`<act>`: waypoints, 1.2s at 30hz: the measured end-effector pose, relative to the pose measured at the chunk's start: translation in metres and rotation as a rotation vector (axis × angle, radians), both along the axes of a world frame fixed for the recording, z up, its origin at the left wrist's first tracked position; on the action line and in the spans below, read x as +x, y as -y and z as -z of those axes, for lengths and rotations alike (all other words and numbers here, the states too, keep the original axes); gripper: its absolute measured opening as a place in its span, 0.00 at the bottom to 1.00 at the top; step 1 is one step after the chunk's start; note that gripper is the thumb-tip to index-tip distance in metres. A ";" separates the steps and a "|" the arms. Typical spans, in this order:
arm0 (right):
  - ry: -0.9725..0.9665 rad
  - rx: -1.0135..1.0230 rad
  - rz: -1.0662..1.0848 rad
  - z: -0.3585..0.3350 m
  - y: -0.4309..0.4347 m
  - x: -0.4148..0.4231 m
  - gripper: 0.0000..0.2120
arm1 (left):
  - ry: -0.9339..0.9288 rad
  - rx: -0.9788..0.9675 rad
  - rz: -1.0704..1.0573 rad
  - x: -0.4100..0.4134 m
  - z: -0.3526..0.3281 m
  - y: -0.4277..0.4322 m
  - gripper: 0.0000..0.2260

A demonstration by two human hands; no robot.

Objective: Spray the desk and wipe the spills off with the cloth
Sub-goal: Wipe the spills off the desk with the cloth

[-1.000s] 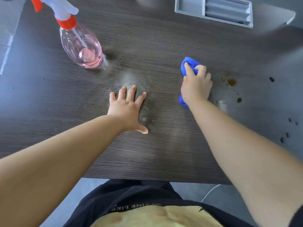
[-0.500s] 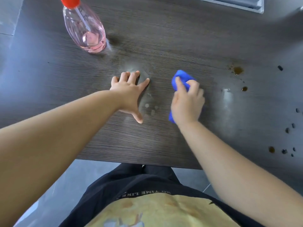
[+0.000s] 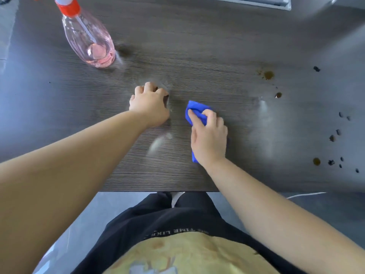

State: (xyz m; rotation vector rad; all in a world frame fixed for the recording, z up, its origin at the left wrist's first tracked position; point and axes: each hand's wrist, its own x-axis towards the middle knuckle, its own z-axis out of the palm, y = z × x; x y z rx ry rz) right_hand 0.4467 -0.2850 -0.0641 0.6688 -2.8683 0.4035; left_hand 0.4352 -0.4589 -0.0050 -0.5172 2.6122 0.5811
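Observation:
A dark wood-grain desk (image 3: 197,46) fills the view. My right hand (image 3: 209,135) grips a bunched blue cloth (image 3: 194,110) and presses it on the desk near the middle. Just left of it, my left hand (image 3: 150,104) rests on the desk with its fingers curled under, holding nothing. A clear spray bottle (image 3: 88,40) with pink liquid and a red collar stands at the back left. Brown drops (image 3: 268,75) and dark specks (image 3: 335,135) lie to the right of the cloth. A pale wet streak (image 3: 158,143) shows between my forearms.
A grey tray (image 3: 262,1) sits at the desk's far edge, cut off by the frame. Another brown drop (image 3: 316,161) lies near the front right. The desk's front edge (image 3: 150,191) runs just ahead of my body.
My right hand has dragged the cloth left and nearer to me, away from the brown drops. My left hand went from flat with spread fingers to curled.

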 end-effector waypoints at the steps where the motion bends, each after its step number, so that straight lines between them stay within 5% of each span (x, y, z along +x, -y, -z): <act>1: 0.005 0.023 -0.187 0.000 -0.006 0.014 0.19 | -0.011 -0.005 -0.005 0.002 0.001 -0.007 0.22; 3: 0.055 0.019 -0.462 -0.003 -0.041 0.018 0.18 | -0.018 0.002 0.024 0.007 0.003 -0.022 0.22; 5: 0.023 0.032 -0.432 -0.001 -0.088 0.001 0.17 | -0.041 0.015 0.088 0.009 0.003 -0.042 0.23; 9: 0.021 -0.039 0.325 0.004 -0.138 -0.033 0.18 | -0.073 0.048 0.199 0.007 0.003 -0.087 0.25; 11: 0.023 -0.031 0.499 0.004 -0.114 -0.022 0.18 | -0.090 0.072 0.218 0.005 0.003 -0.106 0.25; 13: -0.020 0.015 0.351 0.000 -0.095 -0.003 0.18 | -0.112 0.092 0.218 0.001 0.003 -0.123 0.25; 16: -0.010 0.109 -0.169 0.000 -0.124 0.018 0.18 | -0.121 0.108 0.218 -0.004 0.002 -0.142 0.24; 18: -0.007 0.130 -0.284 -0.002 -0.166 0.007 0.18 | -0.106 0.093 0.233 -0.009 0.001 -0.151 0.24; 25: 0.221 -0.004 0.510 -0.008 -0.158 -0.044 0.21 | 0.047 -0.035 0.258 -0.029 0.000 -0.175 0.28; 31: 0.072 0.075 -0.260 -0.003 -0.184 -0.053 0.19 | 0.055 -0.095 0.287 -0.030 -0.001 -0.171 0.29; 36: 0.220 0.056 0.394 -0.006 -0.182 -0.120 0.21 | 0.060 -0.092 0.237 -0.038 -0.003 -0.170 0.32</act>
